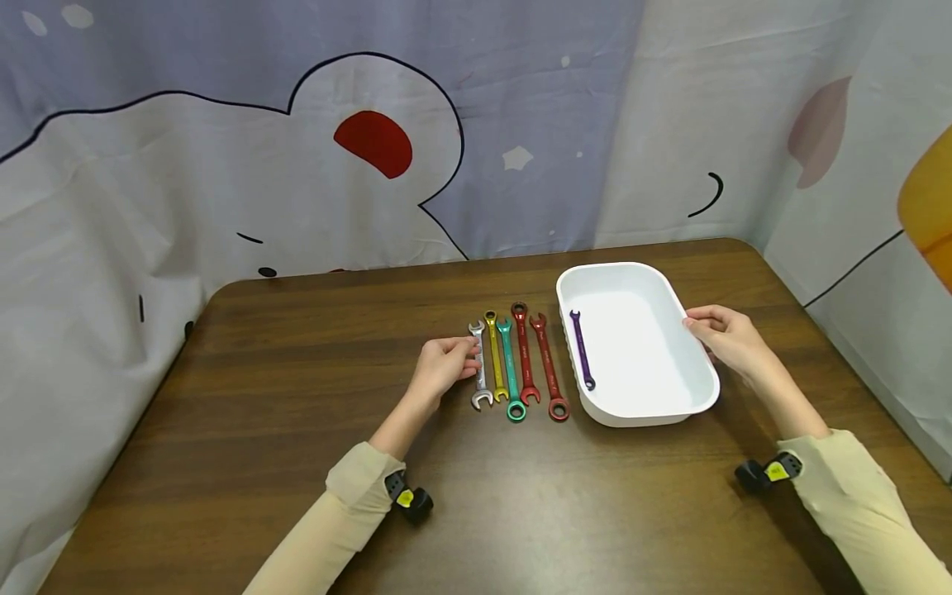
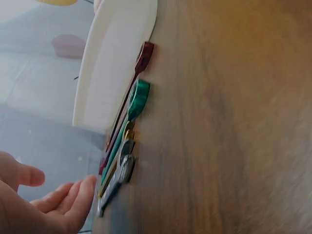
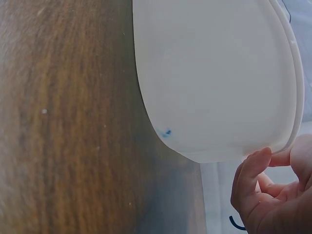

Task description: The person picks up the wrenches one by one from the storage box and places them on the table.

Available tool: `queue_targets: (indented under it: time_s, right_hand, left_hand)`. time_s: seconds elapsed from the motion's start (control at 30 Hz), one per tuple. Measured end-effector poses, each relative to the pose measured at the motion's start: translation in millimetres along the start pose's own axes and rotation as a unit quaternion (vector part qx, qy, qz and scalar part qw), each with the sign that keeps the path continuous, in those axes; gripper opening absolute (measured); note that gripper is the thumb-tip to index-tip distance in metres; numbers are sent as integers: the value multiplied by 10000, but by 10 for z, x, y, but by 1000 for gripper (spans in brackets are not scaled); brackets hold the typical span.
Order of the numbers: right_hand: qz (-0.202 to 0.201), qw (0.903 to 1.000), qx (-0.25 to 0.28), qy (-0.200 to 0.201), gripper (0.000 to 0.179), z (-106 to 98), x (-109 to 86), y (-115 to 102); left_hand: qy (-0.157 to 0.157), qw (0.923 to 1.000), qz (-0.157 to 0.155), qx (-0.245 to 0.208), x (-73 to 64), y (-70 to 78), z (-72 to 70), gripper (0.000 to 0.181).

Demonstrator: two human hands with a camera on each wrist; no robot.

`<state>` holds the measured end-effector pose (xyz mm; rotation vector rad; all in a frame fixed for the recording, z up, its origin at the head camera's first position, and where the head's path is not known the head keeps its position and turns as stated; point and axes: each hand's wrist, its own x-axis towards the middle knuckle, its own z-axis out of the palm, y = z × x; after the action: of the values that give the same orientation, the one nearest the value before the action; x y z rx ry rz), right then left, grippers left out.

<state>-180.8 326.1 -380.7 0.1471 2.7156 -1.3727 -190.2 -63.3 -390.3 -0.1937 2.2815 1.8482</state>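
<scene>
My left hand [image 1: 440,365] is at the silver wrench [image 1: 479,372], leftmost in a row on the table. Its fingertips lie at the wrench's upper half, and in the left wrist view the thumb stands apart from the fingers. Alongside lie a yellow wrench [image 1: 496,359], a green wrench [image 1: 510,364] and two red wrenches, one [image 1: 525,351] beside the other [image 1: 548,364]. My right hand [image 1: 725,337] pinches the right rim of a white tray [image 1: 643,417], its fingers against the outer wall [image 3: 219,97]. Inside the tray, a purple wrench [image 1: 583,351] lies along the left side.
The brown wooden table [image 1: 297,463] extends to the left and front of the wrenches. A patterned curtain [image 1: 535,107] hangs behind the table and along its right side. The tray stands just right of the red wrenches.
</scene>
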Motion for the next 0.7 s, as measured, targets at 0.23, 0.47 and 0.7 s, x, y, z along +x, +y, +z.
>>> queue_targets:
  time_s: [0.23, 0.47, 0.7]
  right_hand:
    - [2, 10000, 16, 50, 52, 3, 8, 11]
    - [-19, 10000, 13, 51, 53, 7, 6, 13]
    - [-15, 10000, 46, 64, 52, 5, -1, 7]
  left_hand:
    - [-234, 9989, -18, -399, -75, 24, 60, 33]
    - [-464, 9956, -226, -779, -143, 66, 109, 38]
    - [-717, 9904, -235, -1158, -209, 111, 174, 41]
